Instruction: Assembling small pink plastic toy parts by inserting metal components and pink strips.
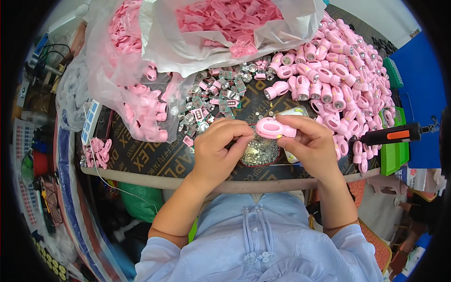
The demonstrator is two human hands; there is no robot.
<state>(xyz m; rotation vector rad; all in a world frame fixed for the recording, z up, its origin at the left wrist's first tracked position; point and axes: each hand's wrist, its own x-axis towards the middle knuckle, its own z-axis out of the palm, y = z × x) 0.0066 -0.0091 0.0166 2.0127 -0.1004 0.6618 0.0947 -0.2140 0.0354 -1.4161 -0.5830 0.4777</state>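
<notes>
Pink torch body [276, 128] grasped in my right hand [307, 143], above the near edge of the bench [141, 180], my left hand [220, 148] pinched just beside it, on what I cannot tell remotely, pink torches [339, 70] heaped toward the right edge.

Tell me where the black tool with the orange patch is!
In the head view, the black tool is on the right, beside the pile of pink flashlights and overlapping the green tray.

Right hand [314, 144] holds pink flashlight [284, 130]; left hand [216, 149] close by.
</notes>
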